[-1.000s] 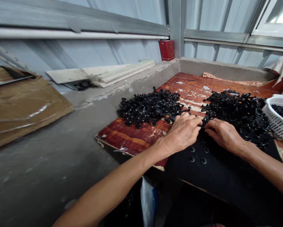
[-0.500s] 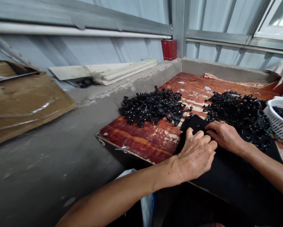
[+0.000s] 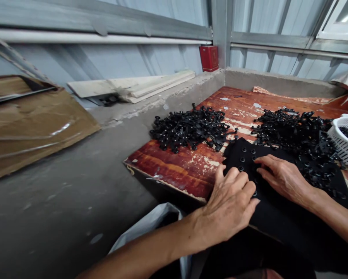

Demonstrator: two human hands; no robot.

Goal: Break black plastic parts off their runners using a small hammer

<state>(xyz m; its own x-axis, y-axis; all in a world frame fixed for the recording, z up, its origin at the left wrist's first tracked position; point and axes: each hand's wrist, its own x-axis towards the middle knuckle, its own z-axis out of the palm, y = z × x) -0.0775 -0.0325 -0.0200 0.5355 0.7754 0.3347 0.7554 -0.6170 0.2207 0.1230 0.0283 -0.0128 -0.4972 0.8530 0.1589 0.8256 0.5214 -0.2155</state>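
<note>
A black cloth [image 3: 281, 221] lies over the near part of the table, with small round black pieces [image 3: 242, 159] standing on it in rows. My left hand [image 3: 228, 205] rests palm down at the cloth's left side, fingers bent and spread apart. Close to its thumb is another of the round pieces. My right hand [image 3: 284, 180] has its thumb and index finger bent together at a piece near the top of the rows. What lies under its fingertips is partly hidden.
Two heaps of black small parts, a left heap [image 3: 191, 128] and a right heap [image 3: 295, 131], lie on the worn red-brown table [image 3: 168, 164]. A white plastic basket [image 3: 343, 143] holds more at the right. A concrete ledge [image 3: 110, 133] runs along the left, with a brown carton [image 3: 37, 128].
My left hand has drawn down and left, and my right hand has shifted slightly right and down. The hands are further apart, so more round pieces on the cloth show between them.
</note>
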